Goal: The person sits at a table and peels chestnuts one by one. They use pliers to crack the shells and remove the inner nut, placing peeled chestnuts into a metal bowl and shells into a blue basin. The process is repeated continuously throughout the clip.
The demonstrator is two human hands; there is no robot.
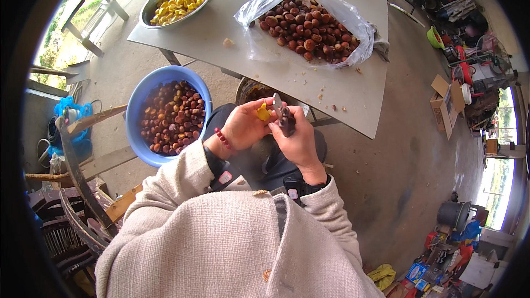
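My left hand [245,123], with a red bead bracelet at the wrist, holds a yellow peeled chestnut [263,112] in its fingers. In my right hand [296,137] is a small knife with a dark handle [286,122]; its short metal blade [277,102] points up beside the chestnut. Both hands are close together over my lap, near the table edge. Brown chestnuts [172,118] fill much of a blue plastic basin [133,132] at the left. More unpeeled chestnuts [308,29] lie in an open clear plastic bag [356,56] on the table.
A steel bowl [145,20] of yellow peeled chestnuts stands on the grey table [190,45], which has shell bits scattered on it. Below the table edge, a container [244,95] is partly hidden. Wooden chairs [74,174] are at the left; a cardboard box [445,105] is on the right.
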